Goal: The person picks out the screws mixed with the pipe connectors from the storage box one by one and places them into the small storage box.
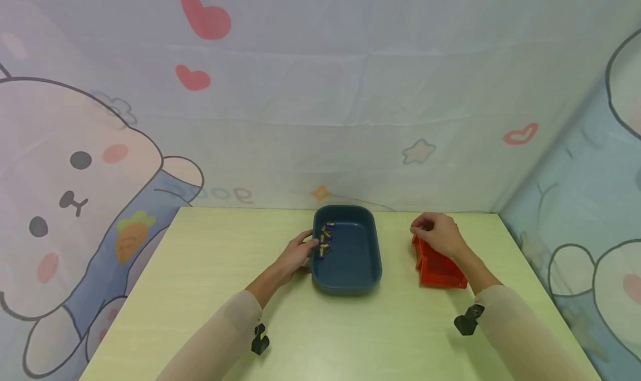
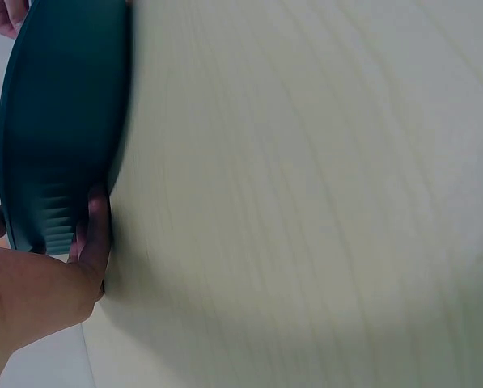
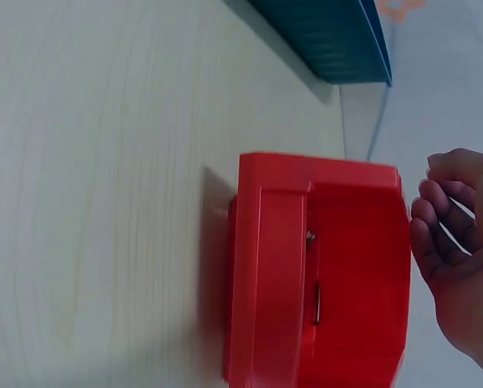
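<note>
My left hand (image 1: 296, 254) grips the left wall of a dark blue rectangular tray (image 1: 353, 261), with a finger over the rim. Near that wall, several small brass-coloured pieces with blue parts (image 1: 325, 241) lie in the tray; their exact kind is too small to tell. To the right, my right hand (image 1: 440, 235) is above the far left part of a red plastic bin (image 1: 440, 272). Its fingers (image 3: 447, 218) are bent and the thumb is close to the index fingertip. I cannot tell whether anything small is pinched there. Inside the bin lies a small metal piece (image 3: 310, 237).
Both containers stand on a pale wood-grain table (image 1: 235, 231), with a stretch of tabletop between them. A printed cloth (image 1: 300, 92) hangs behind the table's far edge and along its sides. Each sleeve carries a black device (image 1: 469, 320) near the wrist.
</note>
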Demonstrator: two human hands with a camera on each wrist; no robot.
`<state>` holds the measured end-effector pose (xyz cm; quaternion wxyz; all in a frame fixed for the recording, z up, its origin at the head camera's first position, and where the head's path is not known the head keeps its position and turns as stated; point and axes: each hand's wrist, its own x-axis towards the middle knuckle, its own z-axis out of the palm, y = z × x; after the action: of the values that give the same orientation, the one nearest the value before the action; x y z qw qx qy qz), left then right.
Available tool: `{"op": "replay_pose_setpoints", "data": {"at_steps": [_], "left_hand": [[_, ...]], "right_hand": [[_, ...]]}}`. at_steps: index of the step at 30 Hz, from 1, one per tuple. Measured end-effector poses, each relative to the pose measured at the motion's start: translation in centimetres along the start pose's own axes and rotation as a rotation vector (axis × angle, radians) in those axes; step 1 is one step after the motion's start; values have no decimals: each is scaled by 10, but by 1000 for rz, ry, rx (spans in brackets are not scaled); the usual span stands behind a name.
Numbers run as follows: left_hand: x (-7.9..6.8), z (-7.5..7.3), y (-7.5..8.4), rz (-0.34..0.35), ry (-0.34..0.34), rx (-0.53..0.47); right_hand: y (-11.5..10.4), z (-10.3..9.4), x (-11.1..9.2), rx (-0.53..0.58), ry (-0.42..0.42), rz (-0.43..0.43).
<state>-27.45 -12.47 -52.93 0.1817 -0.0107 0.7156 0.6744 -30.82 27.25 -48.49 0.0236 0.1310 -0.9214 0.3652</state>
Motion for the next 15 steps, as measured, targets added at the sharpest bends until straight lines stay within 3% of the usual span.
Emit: {"op": "replay_pose_setpoints", "data": {"at_steps": [15], "left_hand": [[3, 0, -2, -1, 16, 3]], "right_hand": [[-28, 24, 12, 73, -7, -69]]}}
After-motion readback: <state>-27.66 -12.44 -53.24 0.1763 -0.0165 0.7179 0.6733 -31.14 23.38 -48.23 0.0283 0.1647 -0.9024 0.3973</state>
